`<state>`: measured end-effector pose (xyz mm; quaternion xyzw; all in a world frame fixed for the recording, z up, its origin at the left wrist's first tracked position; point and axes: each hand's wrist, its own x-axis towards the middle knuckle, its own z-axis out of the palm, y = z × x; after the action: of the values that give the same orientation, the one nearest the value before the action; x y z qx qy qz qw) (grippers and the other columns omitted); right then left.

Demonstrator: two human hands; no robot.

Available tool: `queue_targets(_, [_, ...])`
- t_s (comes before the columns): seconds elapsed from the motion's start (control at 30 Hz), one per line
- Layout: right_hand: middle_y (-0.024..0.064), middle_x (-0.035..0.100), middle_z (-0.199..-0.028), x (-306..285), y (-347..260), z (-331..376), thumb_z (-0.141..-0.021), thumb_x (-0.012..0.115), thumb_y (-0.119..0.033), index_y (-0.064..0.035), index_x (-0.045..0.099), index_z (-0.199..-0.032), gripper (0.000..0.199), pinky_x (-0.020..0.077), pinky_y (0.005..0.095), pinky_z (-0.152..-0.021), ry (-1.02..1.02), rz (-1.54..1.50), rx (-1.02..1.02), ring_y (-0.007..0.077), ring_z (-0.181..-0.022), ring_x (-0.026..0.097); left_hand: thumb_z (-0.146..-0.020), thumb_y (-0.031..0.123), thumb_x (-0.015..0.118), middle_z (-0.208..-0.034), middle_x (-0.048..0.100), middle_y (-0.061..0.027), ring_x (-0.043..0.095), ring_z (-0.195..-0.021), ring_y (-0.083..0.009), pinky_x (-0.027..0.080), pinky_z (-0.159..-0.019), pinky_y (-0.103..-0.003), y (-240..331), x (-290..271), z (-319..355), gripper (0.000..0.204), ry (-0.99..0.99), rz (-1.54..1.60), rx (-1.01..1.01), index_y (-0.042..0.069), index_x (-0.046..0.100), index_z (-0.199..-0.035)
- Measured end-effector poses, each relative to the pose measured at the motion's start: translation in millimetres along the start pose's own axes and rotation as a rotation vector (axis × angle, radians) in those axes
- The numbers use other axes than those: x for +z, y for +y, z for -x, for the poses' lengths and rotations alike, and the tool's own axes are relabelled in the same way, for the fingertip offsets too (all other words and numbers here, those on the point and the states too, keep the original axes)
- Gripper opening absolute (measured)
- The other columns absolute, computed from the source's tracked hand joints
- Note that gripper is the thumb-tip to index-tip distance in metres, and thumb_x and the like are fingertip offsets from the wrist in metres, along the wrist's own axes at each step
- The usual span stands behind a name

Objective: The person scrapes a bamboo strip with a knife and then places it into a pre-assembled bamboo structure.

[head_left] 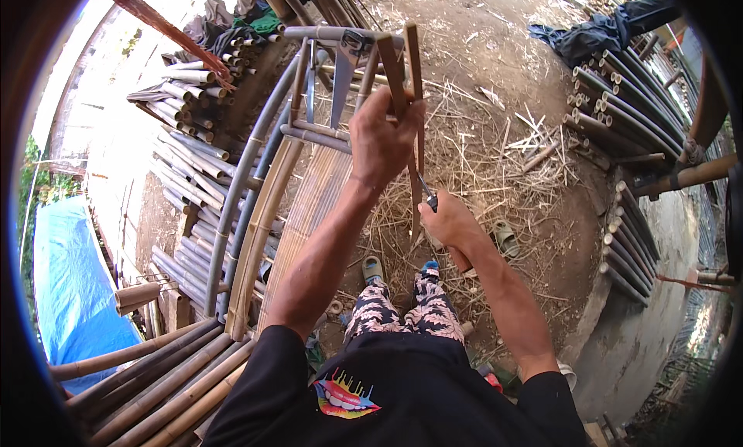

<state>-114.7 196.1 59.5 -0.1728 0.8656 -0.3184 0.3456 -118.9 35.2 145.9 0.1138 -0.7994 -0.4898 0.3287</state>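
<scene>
Over the littered ground: a person stands splitting bamboo.
Left hand [381, 141]: clamped round a bamboo strip [402, 68], held upright.
Right hand [449, 226]: closed on a knife [428, 195], blade set into the strip below the left hand.
Progress: top already parted in two; the lower length looks unsplit.
Around: bamboo poles [186, 176], curved frame [263, 137], shavings.

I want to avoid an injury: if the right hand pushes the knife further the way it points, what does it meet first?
The right hand points its knife up along the bamboo strips. Next in line seems the left hand gripping them, though depth is unclear.
</scene>
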Motion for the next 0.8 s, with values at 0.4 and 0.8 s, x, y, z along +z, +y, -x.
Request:
queue_targets(0.4, [0.0264, 0.064, -0.076, 53.0, 67.9, -64.3, -0.090, 0.058, -0.025, 0.0049, 0.051, -0.092, 0.031, 0.0514, 0.0506, -0.067, 0.209, 0.208, -0.158, 0.0432, -0.076, 0.065, -0.078, 0.013, 0.077, -0.068, 0.063, -0.0013, 0.056, -0.060, -0.0071, 0.044, -0.054, -0.023, -129.5, 73.1, 12.5, 0.016, 0.177, 0.389, -0.410, 0.001, 0.066, -0.078])
queue_targets(0.8, [0.0255, 0.066, -0.080, 142.1, 153.5, -126.5, -0.080, 0.059, -0.027, 0.0029, 0.064, -0.087, 0.031, 0.0513, 0.0471, -0.074, -0.039, -0.051, 0.210, 0.0420, -0.080, 0.065, -0.078, 0.015, 0.077, -0.068, 0.062, -0.0004, 0.056, -0.062, -0.0078, 0.045, -0.056, -0.023, -163.5, 57.4, -10.7, 0.016, 0.049, 0.386, -0.488, 0.004, 0.066, -0.075])
